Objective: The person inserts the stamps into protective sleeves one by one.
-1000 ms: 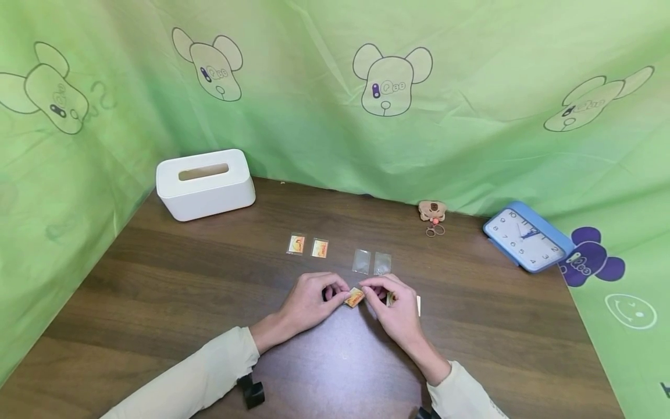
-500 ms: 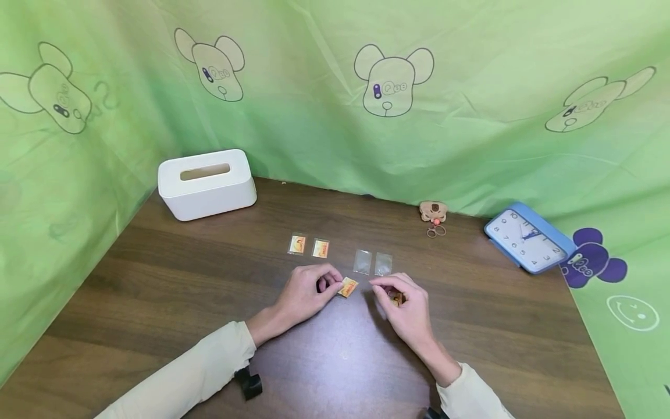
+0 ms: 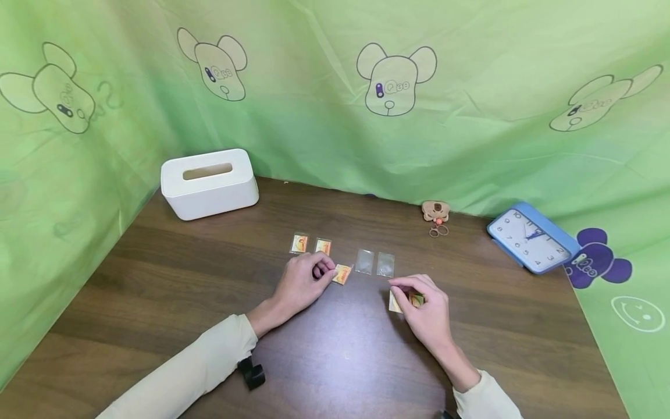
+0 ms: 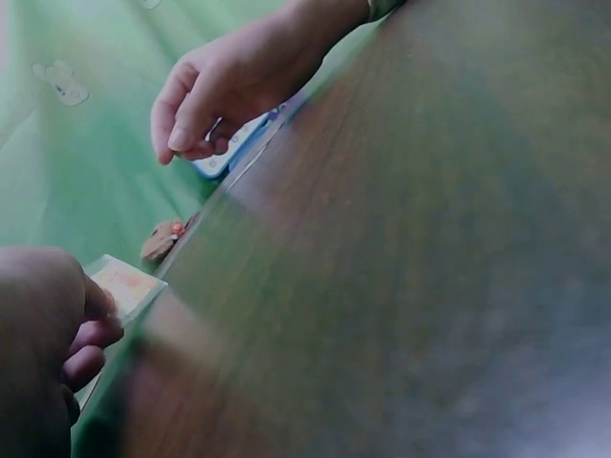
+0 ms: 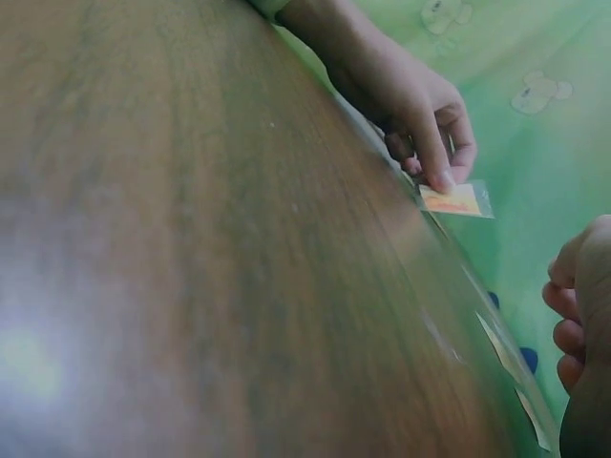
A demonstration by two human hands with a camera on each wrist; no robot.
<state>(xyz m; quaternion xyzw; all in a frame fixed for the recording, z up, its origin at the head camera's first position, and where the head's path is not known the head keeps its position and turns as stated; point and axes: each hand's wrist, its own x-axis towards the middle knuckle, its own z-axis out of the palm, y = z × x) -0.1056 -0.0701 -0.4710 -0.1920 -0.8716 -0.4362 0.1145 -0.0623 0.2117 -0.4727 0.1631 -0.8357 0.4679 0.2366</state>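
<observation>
In the head view my left hand [image 3: 300,282] pinches a small orange-and-yellow picture card [image 3: 342,273] in a clear sleeve by its left edge. The right wrist view shows the thumb on that sleeved card [image 5: 453,199], its clear margin sticking out. My right hand [image 3: 421,305] hovers at the right with loosely curled fingers, thumb and forefinger close together, nothing showing between them. Below it lie a pale card [image 3: 395,302] and another card [image 3: 416,299], partly hidden by the hand. Two clear sleeves [image 3: 364,262] lie side by side between the hands, farther back.
Two sleeved cards [image 3: 299,243] lie beyond my left hand, the nearer one partly covered. A white tissue box [image 3: 209,192] stands back left. A brown bear keyring [image 3: 435,211] and a blue clock [image 3: 531,237] sit along the back right. Green cloth [image 3: 314,116] hangs behind the table.
My left hand has carried the sleeved card away from the right hand, back and to the left. My right hand has drawn off to the right, over the loose cards.
</observation>
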